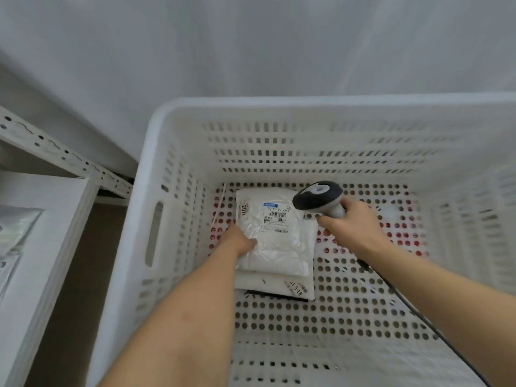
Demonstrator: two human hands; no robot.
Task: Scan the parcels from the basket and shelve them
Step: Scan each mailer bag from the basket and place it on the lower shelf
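A large white perforated basket (167,152) fills the view. On its floor lies a white plastic parcel (275,247) with a printed label, on top of a second white parcel (279,286). My left hand (240,238) grips the top parcel at its left edge, thumb on top and fingers hidden beneath. My right hand (354,227) holds a grey and black barcode scanner (318,196) by its handle, its head just over the label's right side.
The scanner's black cable (418,314) runs back along my right arm to the lower right. A white metal shelf unit (55,191) stands to the left of the basket, with a plastic-wrapped parcel (14,233) on it. A white curtain hangs behind.
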